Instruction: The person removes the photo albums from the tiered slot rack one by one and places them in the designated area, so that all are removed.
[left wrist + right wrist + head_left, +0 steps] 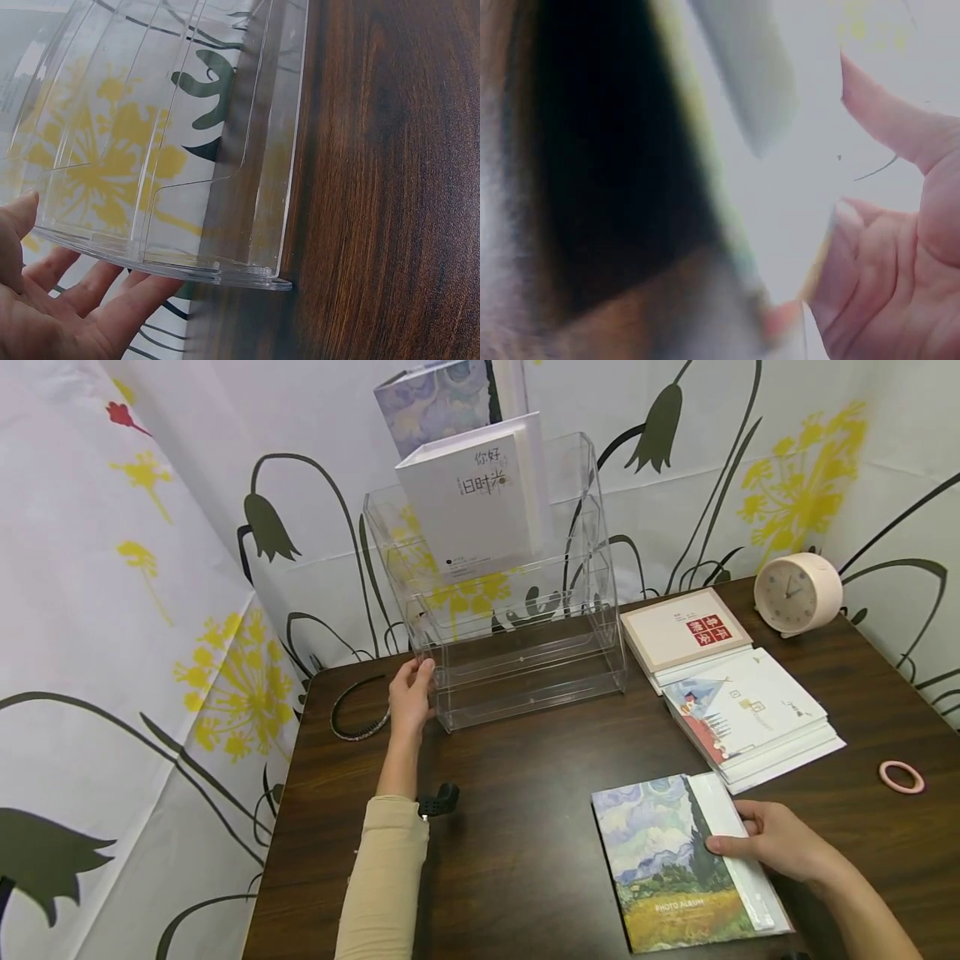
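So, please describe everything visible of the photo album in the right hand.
The photo album has a landscape cover: bluish cloudy sky, green trees, yellow field, PHOTO ALBUM lettering near the bottom. A shiny-looking white strip lines its right side. Its cover faces up; whether it touches the table is unclear. The right hand grips its right edge, thumb on top.
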### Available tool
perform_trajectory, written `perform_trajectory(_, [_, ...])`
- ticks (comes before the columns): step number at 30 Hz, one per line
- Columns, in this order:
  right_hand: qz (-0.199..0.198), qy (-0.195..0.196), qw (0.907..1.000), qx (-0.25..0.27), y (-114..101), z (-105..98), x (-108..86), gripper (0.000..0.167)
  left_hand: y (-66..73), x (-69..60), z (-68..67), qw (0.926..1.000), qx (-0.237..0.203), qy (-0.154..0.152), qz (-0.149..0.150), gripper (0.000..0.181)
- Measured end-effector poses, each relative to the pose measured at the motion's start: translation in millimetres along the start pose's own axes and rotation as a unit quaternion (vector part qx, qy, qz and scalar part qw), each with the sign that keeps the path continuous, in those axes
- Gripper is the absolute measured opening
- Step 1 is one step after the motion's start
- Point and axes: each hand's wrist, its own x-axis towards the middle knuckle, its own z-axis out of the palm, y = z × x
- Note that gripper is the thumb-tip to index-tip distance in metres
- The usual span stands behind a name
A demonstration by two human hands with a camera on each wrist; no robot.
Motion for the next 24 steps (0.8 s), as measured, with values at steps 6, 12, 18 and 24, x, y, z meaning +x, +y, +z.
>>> perform_trajectory(6, [-0.007, 0.095, 0.9840, -0.150, -11, 6, -2.3, 0.064, -1.7, 0.3, 1.0, 0.9999, -0.006, 0.008, 0.005, 0.053])
perform_trajectory(12, [0.018, 0.133, 0.9569, -0.258, -17, 6, -2.0, 0.073, -2.1, 1.9, 1.3, 0.9999, -0.010, 0.010, 0.000, 0.050])
perform_trajectory(18, [0.018, 0.134, 0.9532, -0.270, -18, 5, -2.3, 0.072, -2.1, 0.8, 0.4, 0.9999, -0.010, 0.011, -0.006, 0.050])
perform_trajectory(24, [0.025, 0.130, 0.9544, -0.268, -19, 7, -2.3, 0.076, -1.8, 1.0, 0.6, 0.9999, -0.008, 0.008, -0.008, 0.050])
